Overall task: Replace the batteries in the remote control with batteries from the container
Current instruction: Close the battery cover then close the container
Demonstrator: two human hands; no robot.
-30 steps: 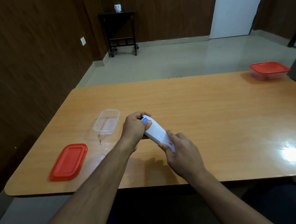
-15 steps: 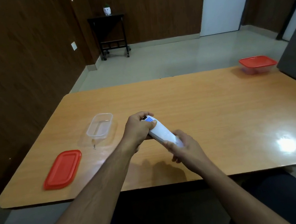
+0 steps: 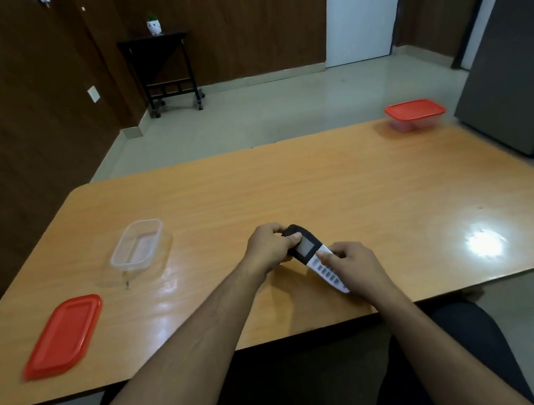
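Note:
I hold a white remote control (image 3: 315, 256) with a dark screen end, button side up, just above the wooden table (image 3: 323, 189). My left hand (image 3: 270, 248) grips its dark top end. My right hand (image 3: 356, 267) grips the lower end, thumb on the buttons. An open clear plastic container (image 3: 138, 244) stands to the left of my hands; I cannot make out batteries in it. Its red lid (image 3: 64, 336) lies flat near the front left corner.
A second clear container with a red lid on (image 3: 414, 116) stands at the table's far right edge. A grey cabinet (image 3: 515, 70) rises beside the right side. The table's front edge runs close under my forearms.
The remote has been turned over: its plain white back faced up before, now the screen and buttons face up. Both hands keep hold of it. My head has shifted, moving the view.

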